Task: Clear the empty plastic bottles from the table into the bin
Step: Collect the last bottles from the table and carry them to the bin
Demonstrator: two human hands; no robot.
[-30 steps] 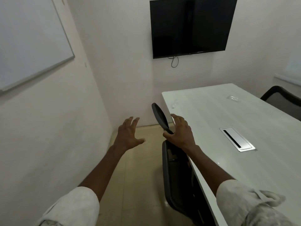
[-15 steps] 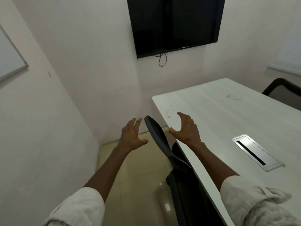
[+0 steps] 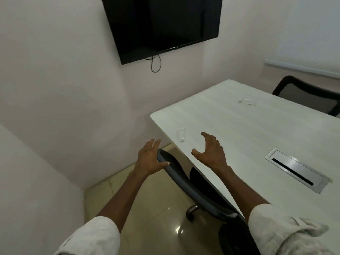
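A small clear plastic bottle (image 3: 181,133) lies on its side near the left edge of the white table (image 3: 257,137). A second clear bottle (image 3: 247,101) lies further back on the table. My right hand (image 3: 209,151) hovers over the table just right of the near bottle, fingers spread, holding nothing. My left hand (image 3: 150,157) is open above the top of a dark chair back (image 3: 176,168), off the table's left edge. No bin is in view.
A dark office chair sits pushed against the table's near left side. A metal cable hatch (image 3: 292,169) is set into the tabletop. A black screen (image 3: 161,24) hangs on the wall. Another chair (image 3: 309,94) stands at the far right. Tiled floor (image 3: 147,208) runs between wall and table.
The view has moved forward and closer to the table. My right hand left the chair back and now hovers over the table near the closer bottle. Both hands stay open.
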